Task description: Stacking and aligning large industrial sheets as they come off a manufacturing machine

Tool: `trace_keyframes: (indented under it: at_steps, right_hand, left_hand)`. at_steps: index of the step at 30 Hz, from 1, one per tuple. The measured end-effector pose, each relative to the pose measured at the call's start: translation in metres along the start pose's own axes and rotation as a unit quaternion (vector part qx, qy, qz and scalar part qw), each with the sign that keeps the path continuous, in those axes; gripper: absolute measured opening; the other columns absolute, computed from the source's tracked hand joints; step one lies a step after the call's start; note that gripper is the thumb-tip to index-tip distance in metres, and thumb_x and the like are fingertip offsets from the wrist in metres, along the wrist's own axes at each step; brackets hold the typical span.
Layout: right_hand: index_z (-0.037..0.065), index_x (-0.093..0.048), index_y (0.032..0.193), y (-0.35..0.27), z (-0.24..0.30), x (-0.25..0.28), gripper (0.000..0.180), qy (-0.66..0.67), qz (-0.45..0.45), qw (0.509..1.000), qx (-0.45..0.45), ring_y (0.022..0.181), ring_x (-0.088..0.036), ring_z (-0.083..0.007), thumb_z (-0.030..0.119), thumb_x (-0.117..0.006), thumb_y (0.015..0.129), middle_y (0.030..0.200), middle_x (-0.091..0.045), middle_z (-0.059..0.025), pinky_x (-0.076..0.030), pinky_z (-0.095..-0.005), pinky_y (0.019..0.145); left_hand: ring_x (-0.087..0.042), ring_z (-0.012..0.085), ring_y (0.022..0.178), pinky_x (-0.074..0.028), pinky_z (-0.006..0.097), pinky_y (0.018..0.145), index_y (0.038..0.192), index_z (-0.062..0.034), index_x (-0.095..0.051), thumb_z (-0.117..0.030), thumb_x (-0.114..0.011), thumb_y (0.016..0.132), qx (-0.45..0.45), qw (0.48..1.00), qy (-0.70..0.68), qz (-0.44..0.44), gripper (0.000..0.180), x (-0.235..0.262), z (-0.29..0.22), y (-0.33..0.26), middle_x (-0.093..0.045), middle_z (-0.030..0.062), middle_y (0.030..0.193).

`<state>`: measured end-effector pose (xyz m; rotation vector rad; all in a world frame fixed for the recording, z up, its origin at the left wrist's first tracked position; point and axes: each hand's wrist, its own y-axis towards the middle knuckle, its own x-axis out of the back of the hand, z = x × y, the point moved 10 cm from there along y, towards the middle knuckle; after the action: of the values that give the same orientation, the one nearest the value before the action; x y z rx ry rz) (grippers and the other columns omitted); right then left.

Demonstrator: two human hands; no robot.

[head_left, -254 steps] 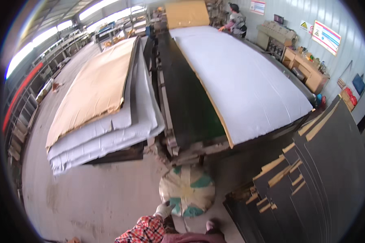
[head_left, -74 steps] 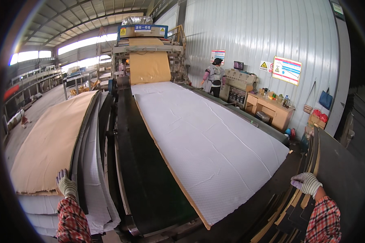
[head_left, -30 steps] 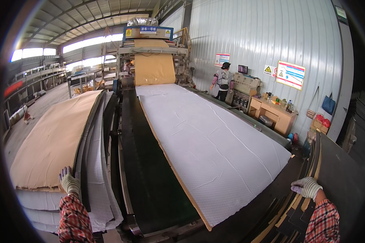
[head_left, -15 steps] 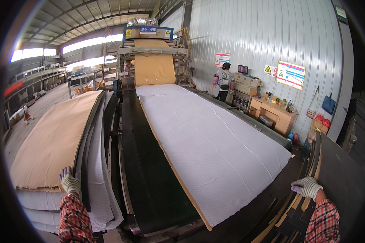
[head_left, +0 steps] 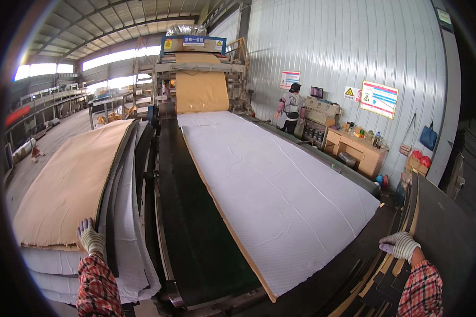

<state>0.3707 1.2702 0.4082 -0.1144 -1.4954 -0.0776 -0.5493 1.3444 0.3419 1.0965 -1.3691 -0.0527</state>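
Observation:
My left hand (head_left: pixel 91 236), in a striped knit glove with purple fingertips, lies with fingers stretched out on the near right corner of a tan sheet (head_left: pixel 71 182). That sheet tops a stack of white (head_left: pixel 127 238) and dark sheets at the left. At the lower right, my right hand (head_left: pixel 400 246), gloved alike, curls over the edges of leaning black sheets (head_left: pixel 444 227) with tan layers between; its fingertips are partly hidden. Between my hands, a long, creased white sheet (head_left: pixel 280 195) with a tan edge lies on a dark conveyor belt (head_left: pixel 195 222).
A large machine (head_left: pixel 193 47) stands at the conveyor's far end, with a tan web (head_left: pixel 202 90) coming down from it. Right of it, a person (head_left: pixel 290 108) stands beside a control cabinet (head_left: pixel 320 113). A wooden desk (head_left: pixel 357 148) with bottles on it stands along the metal wall.

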Motion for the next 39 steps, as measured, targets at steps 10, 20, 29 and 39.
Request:
trace_keyframes:
  at_steps: [10, 20, 29, 39]
  right_hand:
    - [0.011, -0.065, 0.102, 0.001, -0.004, -0.002, 0.046, -0.013, -0.009, 1.000, 0.020, 0.092, -0.061, -0.0287, 0.050, -0.052, 0.081, 0.096, -0.065, -0.0117, -0.046, -0.0339, 0.084]
    - [0.012, -0.065, 0.103, 0.005, 0.001, -0.002, 0.047, -0.022, 0.000, 1.000, 0.016, 0.091, -0.061, -0.0278, 0.052, -0.052, 0.081, 0.096, -0.066, -0.0110, -0.046, -0.0335, 0.085]
    - [0.012, -0.066, 0.102, 0.002, 0.002, 0.001, 0.046, -0.024, -0.005, 1.000, 0.016, 0.091, -0.061, -0.0290, 0.051, -0.052, 0.081, 0.095, -0.066, -0.0115, -0.045, -0.0337, 0.085]
    - [0.011, -0.066, 0.101, 0.002, 0.000, 0.000, 0.045, -0.019, -0.010, 1.000, 0.017, 0.088, -0.062, -0.0288, 0.050, -0.052, 0.081, 0.092, -0.066, -0.0122, -0.046, -0.0337, 0.085]
  left_hand:
    - [-0.043, 0.0295, 0.118, -0.026, 0.043, 0.104, 0.118, -0.0038, -0.051, -0.033, -0.060, 0.075, -0.005, 1.000, -0.005, -0.003, 0.052, -0.003, 0.001, 0.001, -0.050, 0.0162, 0.123]
    - [-0.043, 0.0305, 0.117, -0.027, 0.044, 0.103, 0.115, -0.0032, -0.053, -0.033, -0.062, 0.073, -0.008, 1.000, -0.008, -0.018, 0.052, -0.013, 0.007, 0.001, -0.051, 0.0173, 0.121]
    - [-0.043, 0.0310, 0.117, -0.026, 0.044, 0.104, 0.116, -0.0023, -0.053, -0.034, -0.062, 0.074, -0.003, 1.000, -0.019, -0.007, 0.053, -0.004, 0.001, 0.001, -0.050, 0.0181, 0.123]
    - [-0.044, 0.0308, 0.116, -0.027, 0.044, 0.103, 0.115, -0.0027, -0.052, -0.033, -0.062, 0.073, -0.017, 0.999, -0.017, -0.040, 0.053, -0.011, 0.008, 0.002, -0.052, 0.0172, 0.120]
